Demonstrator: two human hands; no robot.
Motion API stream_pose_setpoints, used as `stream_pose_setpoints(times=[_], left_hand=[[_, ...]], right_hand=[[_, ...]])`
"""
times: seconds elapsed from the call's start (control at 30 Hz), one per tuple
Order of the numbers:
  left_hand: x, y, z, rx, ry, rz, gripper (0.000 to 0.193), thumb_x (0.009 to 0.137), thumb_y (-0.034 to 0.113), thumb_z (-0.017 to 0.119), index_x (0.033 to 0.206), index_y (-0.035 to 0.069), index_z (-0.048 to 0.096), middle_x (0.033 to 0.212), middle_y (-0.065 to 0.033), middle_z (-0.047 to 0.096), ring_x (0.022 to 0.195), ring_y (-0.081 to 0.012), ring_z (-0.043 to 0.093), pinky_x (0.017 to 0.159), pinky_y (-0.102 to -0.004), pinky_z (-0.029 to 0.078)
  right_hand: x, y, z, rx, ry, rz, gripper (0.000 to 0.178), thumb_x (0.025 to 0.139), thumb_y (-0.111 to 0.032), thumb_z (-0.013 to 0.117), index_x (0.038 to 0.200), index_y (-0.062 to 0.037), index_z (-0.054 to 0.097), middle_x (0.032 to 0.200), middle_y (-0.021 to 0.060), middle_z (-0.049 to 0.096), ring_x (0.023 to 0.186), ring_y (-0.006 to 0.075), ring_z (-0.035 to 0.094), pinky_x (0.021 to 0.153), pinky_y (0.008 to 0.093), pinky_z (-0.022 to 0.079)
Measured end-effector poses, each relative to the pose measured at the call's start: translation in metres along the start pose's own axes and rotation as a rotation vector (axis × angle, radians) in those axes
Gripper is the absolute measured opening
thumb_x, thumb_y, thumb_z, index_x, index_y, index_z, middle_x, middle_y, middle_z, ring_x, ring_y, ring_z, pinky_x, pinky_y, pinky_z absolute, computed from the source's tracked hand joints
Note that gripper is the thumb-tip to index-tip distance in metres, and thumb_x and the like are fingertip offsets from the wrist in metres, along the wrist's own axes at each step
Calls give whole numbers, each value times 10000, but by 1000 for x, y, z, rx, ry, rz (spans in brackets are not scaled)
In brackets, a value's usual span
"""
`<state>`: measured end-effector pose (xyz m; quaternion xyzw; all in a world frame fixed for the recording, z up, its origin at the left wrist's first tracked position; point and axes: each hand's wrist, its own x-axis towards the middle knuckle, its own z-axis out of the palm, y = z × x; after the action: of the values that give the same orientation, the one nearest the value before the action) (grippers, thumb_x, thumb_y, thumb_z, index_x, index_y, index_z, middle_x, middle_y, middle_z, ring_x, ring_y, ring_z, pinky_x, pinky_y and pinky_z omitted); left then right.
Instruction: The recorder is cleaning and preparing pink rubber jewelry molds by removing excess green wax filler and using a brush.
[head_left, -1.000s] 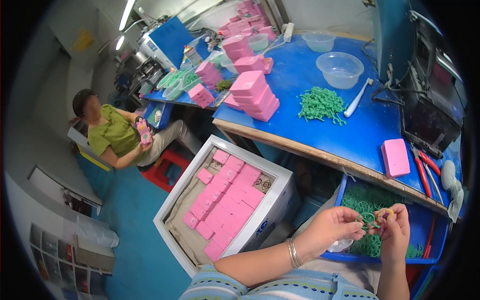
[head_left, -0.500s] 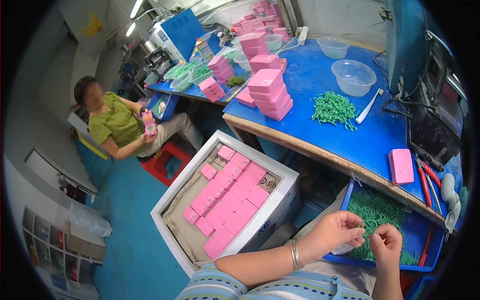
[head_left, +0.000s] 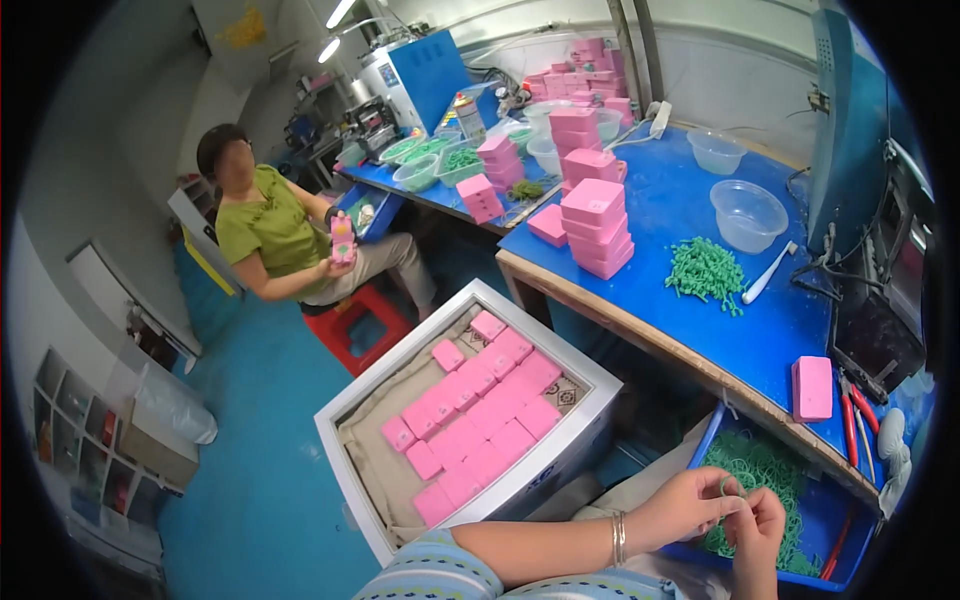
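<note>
My left hand (head_left: 690, 508), with metal bangles at its wrist, pinches a thin green looped piece (head_left: 733, 487) between thumb and fingers. Against it is my right hand (head_left: 757, 530), its fingertips closed at the same small piece. What exactly the right fingers grip is partly hidden. Both hands are over a blue drawer-like tray (head_left: 706, 440) heaped with thin, curly green pieces (head_left: 765, 468). On the blue bench above, a pink block (head_left: 812, 389) lies near the front edge, beside red-handled pliers (head_left: 858, 415).
A white-framed box (head_left: 335, 420) to my left holds rows of pink blocks (head_left: 480, 425). Across the bench (head_left: 660, 345) are stacked pink blocks (head_left: 597, 225), a green pile (head_left: 706, 272), a white brush (head_left: 770, 273) and clear bowls (head_left: 748, 216). A seated co-worker (head_left: 275, 235) holds a pink piece.
My hands have come together, the right fingers now touching the left, and a green loop shows between them. The whole view has shifted, so the bench and box appear further right and lower.
</note>
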<state>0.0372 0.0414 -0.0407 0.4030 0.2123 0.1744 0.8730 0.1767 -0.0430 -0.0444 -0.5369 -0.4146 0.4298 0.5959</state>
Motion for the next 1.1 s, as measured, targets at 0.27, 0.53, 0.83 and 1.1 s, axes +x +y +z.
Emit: stream_pose_setpoints(times=[0.27,0.53,0.83,1.1], left_hand=[[-1,-5,-2,-135,33,77,103,867,132,564,897,41,525,688,34,471,572,-40,418,507,-171,340],[6,-10,5,261,134,336,95,846,81,570,906,11,548,800,-7,490,692,-78,479,572,-196,392],[9,1,20,791,138,629,119,795,42,587,904,16,546,828,-78,493,735,-191,498,622,-278,425],[20,9,26,891,-43,854,171,772,23,578,941,30,545,864,-100,491,788,-255,496,692,-323,419]], right_hand=[[-4,2,3,0,1,34,112,864,-101,488,773,-38,471,623,16,496,410,28,363,363,172,266],[-2,0,0,-58,26,47,109,863,-69,454,760,-38,470,584,-1,473,406,23,347,364,169,242],[6,-8,-12,458,6,379,179,753,-94,364,582,-73,412,479,14,372,330,75,252,298,206,170],[8,15,-46,849,184,570,362,908,-310,386,610,-105,404,468,1,360,320,70,283,279,208,200]])
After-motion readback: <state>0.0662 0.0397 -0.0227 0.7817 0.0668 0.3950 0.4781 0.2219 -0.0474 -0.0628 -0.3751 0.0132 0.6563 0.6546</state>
